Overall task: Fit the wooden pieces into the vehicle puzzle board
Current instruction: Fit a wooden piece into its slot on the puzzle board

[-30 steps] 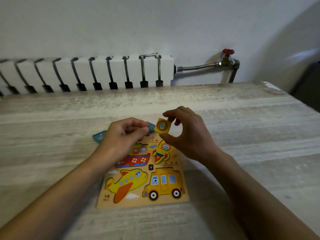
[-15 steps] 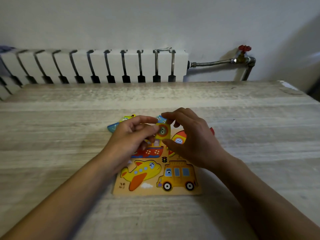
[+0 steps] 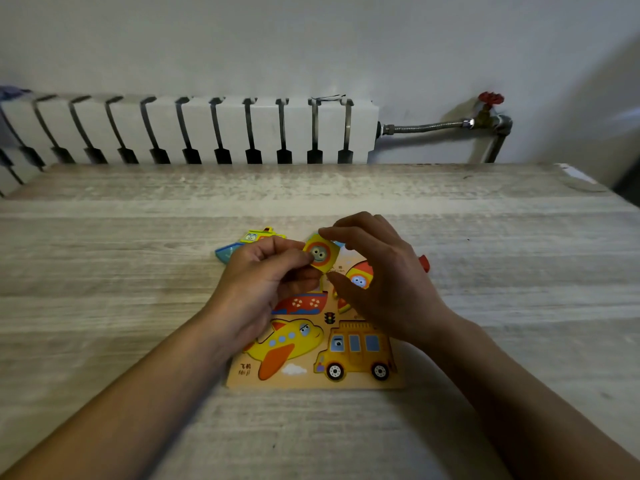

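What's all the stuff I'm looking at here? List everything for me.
Puzzle board: one, tan wood, on the table in front of the person.
Plane piece: one, yellow and orange, board's near left.
Bus piece: one, yellow, board's near right.
Ship piece: one, red, mid board, partly hidden.
Loose piece: one, blue and yellow, on the table beyond the board.
Small square piece: one, yellow with a round face, held above the board.
Table: one, pale wood grain.
Radiator: one, white, against the wall.
Valve: one, red handle, right of the radiator.
Left hand, right hand: both pinch the square piece.

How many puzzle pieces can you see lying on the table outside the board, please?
2: a blue and yellow boat piece beyond the board's far left corner, and a red piece peeking out past the right hand. The hands may hide more.
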`<action>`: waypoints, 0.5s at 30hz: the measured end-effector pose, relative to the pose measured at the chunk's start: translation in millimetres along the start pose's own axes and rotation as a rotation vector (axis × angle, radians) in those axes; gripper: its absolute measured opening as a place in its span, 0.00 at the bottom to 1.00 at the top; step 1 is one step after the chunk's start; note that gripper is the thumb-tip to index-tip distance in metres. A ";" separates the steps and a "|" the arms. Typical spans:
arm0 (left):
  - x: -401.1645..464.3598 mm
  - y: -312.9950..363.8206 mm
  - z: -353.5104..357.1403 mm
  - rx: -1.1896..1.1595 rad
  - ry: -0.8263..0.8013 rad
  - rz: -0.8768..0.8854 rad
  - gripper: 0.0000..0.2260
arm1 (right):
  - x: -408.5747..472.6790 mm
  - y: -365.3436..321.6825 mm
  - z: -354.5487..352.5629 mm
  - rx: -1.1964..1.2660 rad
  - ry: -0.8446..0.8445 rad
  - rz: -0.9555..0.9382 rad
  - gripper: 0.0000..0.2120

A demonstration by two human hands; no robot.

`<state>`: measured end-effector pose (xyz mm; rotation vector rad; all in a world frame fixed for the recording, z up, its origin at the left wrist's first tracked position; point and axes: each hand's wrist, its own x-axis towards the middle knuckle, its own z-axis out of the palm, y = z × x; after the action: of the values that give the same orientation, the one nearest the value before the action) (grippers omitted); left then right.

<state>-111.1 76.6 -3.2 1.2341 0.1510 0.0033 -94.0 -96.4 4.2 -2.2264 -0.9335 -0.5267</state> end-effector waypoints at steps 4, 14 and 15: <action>-0.7 -1.3 0.2 -0.062 -0.007 -0.034 0.03 | -0.2 -0.2 0.5 0.012 0.032 0.005 0.22; -1.0 -2.9 -1.1 -0.041 -0.016 -0.022 0.01 | -0.8 -0.1 -3.1 0.022 0.051 0.039 0.20; -1.1 -3.3 -1.9 -0.011 -0.002 -0.003 0.02 | -0.7 0.1 -4.0 0.020 0.052 0.039 0.19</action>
<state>-112.7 77.2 -6.8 1.2232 0.1507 0.0007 -94.8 -99.6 6.5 -2.1984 -0.8634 -0.5527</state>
